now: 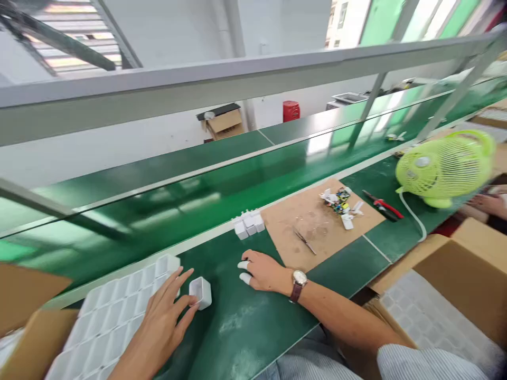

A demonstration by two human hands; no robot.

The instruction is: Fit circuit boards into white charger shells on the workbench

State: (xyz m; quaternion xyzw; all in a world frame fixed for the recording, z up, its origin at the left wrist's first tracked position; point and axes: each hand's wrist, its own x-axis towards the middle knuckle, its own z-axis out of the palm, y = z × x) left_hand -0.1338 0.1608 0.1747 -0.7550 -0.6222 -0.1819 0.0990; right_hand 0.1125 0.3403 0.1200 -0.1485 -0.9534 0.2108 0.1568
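My left hand (164, 316) reaches over the left part of the green bench. Its thumb and a finger pinch the near left edge of a hollow white plastic box (204, 293), while the other fingers stretch out. Under and beside that hand stand rows of similar white open boxes (114, 311). My right hand (263, 272) rests on the bench with bent, slightly parted fingers and nothing seen in them. White finger cots cover two of its fingers. Just beyond it stand several small white plastic blocks (249, 225) with thin pins on top.
A brown board (285, 216) carries tweezers (304, 241) and wired circuit boards (343, 203). Red-and-black pliers (382, 205) lie beyond, near a green fan (443, 166). Cardboard boxes (459, 264) flank the bench. A metal rail (237, 79) crosses above. Another person's hand (489, 203) shows far right.
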